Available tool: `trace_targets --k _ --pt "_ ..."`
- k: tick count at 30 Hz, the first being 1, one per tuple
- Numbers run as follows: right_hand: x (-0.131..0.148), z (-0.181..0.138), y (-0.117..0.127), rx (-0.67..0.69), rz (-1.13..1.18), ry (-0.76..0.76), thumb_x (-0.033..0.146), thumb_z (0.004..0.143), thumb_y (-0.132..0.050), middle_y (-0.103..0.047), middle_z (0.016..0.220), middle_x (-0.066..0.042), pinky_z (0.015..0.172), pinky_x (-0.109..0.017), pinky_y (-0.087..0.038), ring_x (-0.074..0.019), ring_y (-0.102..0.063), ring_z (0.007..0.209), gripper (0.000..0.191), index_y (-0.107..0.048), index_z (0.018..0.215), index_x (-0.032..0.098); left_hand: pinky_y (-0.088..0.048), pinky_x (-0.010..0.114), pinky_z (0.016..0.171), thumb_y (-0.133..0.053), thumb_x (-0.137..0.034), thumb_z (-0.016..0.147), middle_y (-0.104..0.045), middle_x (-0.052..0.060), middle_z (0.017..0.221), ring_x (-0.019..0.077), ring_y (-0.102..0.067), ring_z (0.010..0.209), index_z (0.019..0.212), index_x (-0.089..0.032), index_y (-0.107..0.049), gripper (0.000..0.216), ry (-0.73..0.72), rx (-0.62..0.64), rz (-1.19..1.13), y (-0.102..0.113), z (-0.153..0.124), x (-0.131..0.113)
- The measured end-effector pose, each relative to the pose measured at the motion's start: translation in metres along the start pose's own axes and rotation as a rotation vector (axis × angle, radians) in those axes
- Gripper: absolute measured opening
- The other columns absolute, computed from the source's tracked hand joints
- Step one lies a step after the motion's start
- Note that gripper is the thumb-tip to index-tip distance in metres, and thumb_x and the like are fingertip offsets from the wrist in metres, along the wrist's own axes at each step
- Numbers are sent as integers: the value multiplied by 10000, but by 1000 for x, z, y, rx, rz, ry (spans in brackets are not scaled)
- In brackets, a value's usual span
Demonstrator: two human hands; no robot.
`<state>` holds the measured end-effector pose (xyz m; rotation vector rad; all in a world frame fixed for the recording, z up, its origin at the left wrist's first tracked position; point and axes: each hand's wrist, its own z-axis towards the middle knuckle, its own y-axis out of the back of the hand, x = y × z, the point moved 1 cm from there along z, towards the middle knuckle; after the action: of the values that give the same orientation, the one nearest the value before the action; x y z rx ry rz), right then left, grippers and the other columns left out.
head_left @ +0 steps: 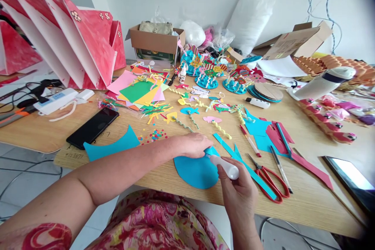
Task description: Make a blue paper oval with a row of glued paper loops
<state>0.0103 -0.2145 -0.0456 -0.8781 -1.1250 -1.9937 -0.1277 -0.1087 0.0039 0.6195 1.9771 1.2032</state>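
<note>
Two hands (195, 144) (238, 187) on blue disc (195, 172) overhanging table edge (164, 183), scissors (269, 181) near.

1. Red-handled scissors (269, 181) lie on the wooden table (307, 199).
2. A black phone (93, 127) rests near the left edge.
3. Coloured paper sheets (140, 91) are stacked farther back.
4. A cardboard box (155, 43) stands by the wall.
</note>
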Motion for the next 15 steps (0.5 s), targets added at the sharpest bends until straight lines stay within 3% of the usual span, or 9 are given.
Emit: trace_targets --k 8,15 --pt "3 4 0 -61 -105 80 295 764 -625 -653 819 -40 649 -289 -453 -191 -602 735 107 -642 814 201 -422 288 733 -474 -111 757 -605 107 1010 221 -561 938 915 -140 -541 174 5 -7 2 2 -3 -2" --pt "2 2 -4 -68 -63 108 257 769 -630 -648 794 -33 634 -267 -445 -177 -603 713 59 -640 782 200 -424 276 693 -454 -106 753 -614 95 971 212 -573 902 892 -146 -540 168 12 -9 4 1 -3 -2"
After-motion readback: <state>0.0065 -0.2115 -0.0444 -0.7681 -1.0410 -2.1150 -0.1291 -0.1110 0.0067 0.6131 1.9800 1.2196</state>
